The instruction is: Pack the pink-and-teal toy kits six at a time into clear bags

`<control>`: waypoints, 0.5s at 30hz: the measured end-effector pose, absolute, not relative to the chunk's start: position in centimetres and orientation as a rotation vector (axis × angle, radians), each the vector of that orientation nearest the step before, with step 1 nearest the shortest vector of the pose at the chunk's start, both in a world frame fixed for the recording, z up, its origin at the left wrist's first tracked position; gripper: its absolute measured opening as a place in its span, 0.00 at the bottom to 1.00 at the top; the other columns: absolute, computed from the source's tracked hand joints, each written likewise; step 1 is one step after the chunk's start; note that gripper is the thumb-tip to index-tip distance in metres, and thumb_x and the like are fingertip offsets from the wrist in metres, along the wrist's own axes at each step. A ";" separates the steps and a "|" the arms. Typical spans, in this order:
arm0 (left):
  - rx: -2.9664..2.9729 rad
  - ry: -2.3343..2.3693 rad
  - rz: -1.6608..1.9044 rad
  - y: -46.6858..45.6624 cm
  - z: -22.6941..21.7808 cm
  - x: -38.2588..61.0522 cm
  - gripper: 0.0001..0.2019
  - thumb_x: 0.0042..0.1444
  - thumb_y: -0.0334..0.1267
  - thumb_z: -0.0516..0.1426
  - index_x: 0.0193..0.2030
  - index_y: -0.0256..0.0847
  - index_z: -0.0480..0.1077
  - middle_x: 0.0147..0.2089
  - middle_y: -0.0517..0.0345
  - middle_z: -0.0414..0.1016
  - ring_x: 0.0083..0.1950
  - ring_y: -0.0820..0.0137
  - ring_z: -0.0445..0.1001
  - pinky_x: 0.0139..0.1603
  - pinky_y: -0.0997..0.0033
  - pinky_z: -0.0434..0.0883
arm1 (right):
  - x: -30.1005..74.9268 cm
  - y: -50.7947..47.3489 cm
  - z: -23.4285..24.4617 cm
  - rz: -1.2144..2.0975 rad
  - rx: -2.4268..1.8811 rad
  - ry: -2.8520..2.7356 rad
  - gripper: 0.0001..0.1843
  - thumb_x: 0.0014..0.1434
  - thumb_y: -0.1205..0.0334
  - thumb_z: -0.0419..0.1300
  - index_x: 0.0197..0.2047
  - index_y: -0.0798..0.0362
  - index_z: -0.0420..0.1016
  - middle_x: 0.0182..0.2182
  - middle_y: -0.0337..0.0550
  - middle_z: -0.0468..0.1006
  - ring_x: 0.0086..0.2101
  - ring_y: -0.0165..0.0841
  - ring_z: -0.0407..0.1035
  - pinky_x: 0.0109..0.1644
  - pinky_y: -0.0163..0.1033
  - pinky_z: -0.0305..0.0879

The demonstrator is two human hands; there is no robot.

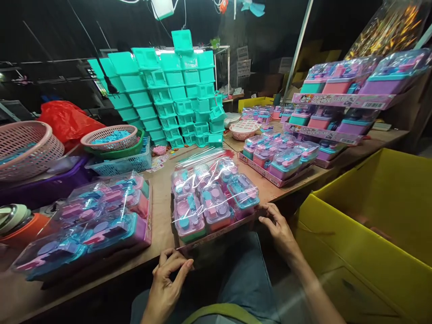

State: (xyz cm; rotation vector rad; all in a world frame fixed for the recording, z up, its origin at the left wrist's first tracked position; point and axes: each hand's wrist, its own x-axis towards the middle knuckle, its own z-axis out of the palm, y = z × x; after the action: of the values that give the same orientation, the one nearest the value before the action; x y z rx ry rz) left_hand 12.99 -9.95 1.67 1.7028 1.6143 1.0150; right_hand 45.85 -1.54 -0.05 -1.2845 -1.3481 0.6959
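A shallow display tray (216, 235) sits at the table's front edge, tilted slightly in view. In it stand several toy sets (216, 207) in pink, purple and teal boxes with clear lids. Shiny clear plastic film (205, 157) lies over them and stretches out past the back of the tray. My left hand (168, 279) is just below the front left corner, fingers curled and thumb close to them. At the front right corner is my right hand (278, 229), finger and thumb drawn together beside the tray. What either pinch holds is too fine to make out.
Another film-covered tray (148, 216) stands at left; more filled trays (276, 180) are stacked at right. Teal boxes (162, 94) form a tall pile behind. Baskets (118, 162) of small blue parts stand at left. A large yellow box (357, 238) is at my right.
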 end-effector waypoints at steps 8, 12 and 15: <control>1.734 1.621 0.981 -10.0 1.0 12.9 0.29 0.56 0.70 0.56 0.23 0.49 0.80 0.27 0.54 0.76 0.45 0.54 0.69 0.55 0.51 0.64 | 46.1 -3.4 -0.1 1.043 -1.097 -1.210 0.22 0.53 0.41 0.69 0.35 0.49 0.70 0.34 0.41 0.74 0.36 0.34 0.67 0.40 0.38 0.65; 1.740 1.650 0.999 -10.7 0.6 13.4 0.26 0.60 0.67 0.56 0.25 0.51 0.80 0.30 0.55 0.75 0.49 0.55 0.69 0.54 0.55 0.63 | 46.7 -4.5 -0.5 1.112 -1.192 -1.145 0.23 0.51 0.41 0.73 0.38 0.52 0.77 0.28 0.40 0.73 0.28 0.30 0.63 0.29 0.34 0.59; 1.752 1.697 1.070 -11.1 0.4 13.8 0.25 0.60 0.67 0.56 0.26 0.52 0.80 0.30 0.56 0.74 0.50 0.54 0.69 0.56 0.53 0.60 | 47.2 -5.1 -0.5 1.056 -1.292 -1.152 0.23 0.50 0.40 0.73 0.31 0.52 0.78 0.24 0.39 0.71 0.24 0.29 0.60 0.24 0.34 0.55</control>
State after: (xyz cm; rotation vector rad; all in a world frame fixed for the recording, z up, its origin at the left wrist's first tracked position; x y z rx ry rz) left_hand 13.83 -11.15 0.44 1.7523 1.6965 1.0697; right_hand 47.17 -5.11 -0.46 -1.2916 -1.1519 1.0558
